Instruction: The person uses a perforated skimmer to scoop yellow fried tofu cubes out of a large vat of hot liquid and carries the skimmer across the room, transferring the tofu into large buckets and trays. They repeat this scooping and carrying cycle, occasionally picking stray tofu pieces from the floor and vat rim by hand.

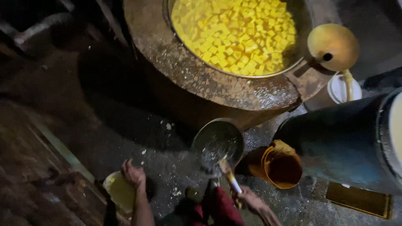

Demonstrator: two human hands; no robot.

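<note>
- Gripping the pale handle of a round mesh skimmer (218,142), the right hand (250,199) is closed around the handle's near end; the skimmer's dark bowl hangs low above the wet floor (125,138), just in front of the big round stove (201,79);
- the left hand (133,173) rests on the rim of a pale yellow bucket (119,190) at the lower left, fingers curled over its edge; whether it truly grips the rim I cannot tell;
- a wide pan (234,35) sunk into the stove top is filled with small yellow cubes in liquid;
- an orange bucket (281,165) stands just right of the skimmer, close against a large dark blue drum (339,142);
- a yellow ladle (333,46) lies on the stove's right edge, its handle pointing down towards a white lid (337,88);
- a dark yellow-edged flat tray (359,200) lies on the floor at the lower right; pale flecks are scattered over the floor near both hands.
</note>
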